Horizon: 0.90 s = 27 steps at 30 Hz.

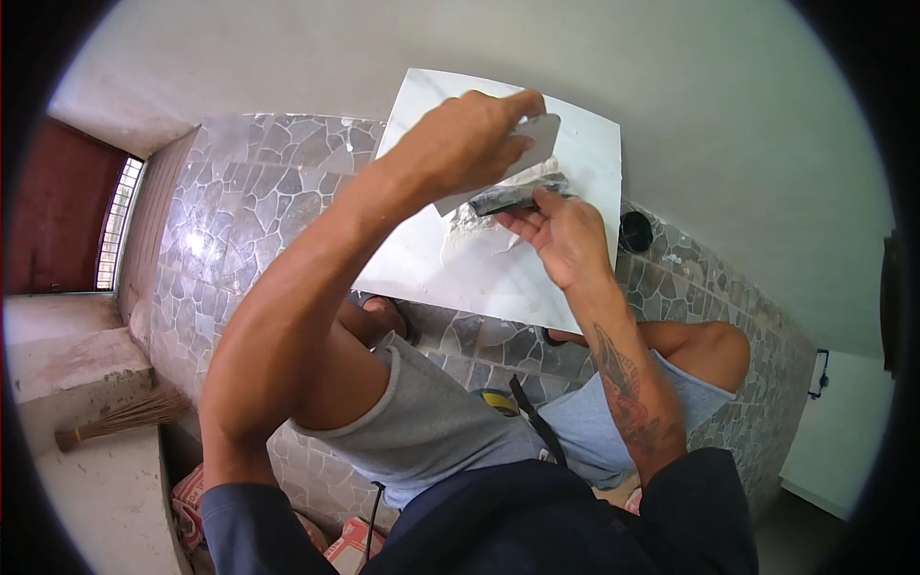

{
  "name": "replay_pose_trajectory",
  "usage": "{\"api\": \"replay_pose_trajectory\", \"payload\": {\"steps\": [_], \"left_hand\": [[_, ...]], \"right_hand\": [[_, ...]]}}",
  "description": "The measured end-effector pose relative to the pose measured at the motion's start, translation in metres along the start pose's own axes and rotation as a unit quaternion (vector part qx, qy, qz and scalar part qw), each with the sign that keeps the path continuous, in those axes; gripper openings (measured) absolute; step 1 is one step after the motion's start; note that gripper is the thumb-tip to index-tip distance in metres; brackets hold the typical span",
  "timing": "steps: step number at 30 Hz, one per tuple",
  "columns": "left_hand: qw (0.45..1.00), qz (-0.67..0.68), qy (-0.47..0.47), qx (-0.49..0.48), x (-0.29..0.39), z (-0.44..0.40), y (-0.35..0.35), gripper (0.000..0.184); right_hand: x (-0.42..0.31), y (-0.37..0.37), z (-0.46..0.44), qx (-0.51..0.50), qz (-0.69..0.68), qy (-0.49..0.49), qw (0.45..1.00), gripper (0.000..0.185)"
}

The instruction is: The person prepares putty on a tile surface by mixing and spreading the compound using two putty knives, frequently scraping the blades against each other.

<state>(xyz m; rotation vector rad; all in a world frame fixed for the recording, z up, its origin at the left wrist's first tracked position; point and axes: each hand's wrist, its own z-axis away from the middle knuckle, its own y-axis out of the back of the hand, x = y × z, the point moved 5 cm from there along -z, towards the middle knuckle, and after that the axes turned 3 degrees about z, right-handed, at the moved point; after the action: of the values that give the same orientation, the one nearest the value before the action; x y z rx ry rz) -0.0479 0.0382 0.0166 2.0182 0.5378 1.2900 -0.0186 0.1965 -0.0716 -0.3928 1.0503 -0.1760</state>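
Over a white board, my left hand grips a flat grey metal blade, held at a slant. My right hand pinches a dark, narrow tool smeared with whitish paste. The tool lies close against the lower part of the blade; whether they touch is hard to tell. Beneath both hands, a mound of whitish paste sits on the board, partly hidden by the blade and fingers.
Right of the board stands a black round container on the stone-patterned floor. A yellow and black object is between my legs. At the left, a stick broom rests on a ledge. A wall rises beyond the board.
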Motion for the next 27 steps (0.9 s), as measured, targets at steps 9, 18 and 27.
{"api": "replay_pose_trajectory", "payload": {"steps": [9, 18, 27], "left_hand": [[0.997, -0.079, 0.0, 0.019, -0.003, -0.014, -0.014, 0.034], [0.994, -0.003, 0.065, 0.088, -0.023, -0.011, 0.031, 0.034], [0.989, 0.051, 0.091, 0.107, -0.025, -0.004, 0.047, 0.034]], "right_hand": [[-0.047, 0.016, 0.024, -0.012, 0.106, 0.036, 0.994, 0.028], [-0.008, 0.08, 0.069, 0.046, 0.28, 0.005, 0.959, 0.024], [-0.038, -0.01, 0.07, -0.037, 0.768, 0.372, 0.52, 0.015]]}}
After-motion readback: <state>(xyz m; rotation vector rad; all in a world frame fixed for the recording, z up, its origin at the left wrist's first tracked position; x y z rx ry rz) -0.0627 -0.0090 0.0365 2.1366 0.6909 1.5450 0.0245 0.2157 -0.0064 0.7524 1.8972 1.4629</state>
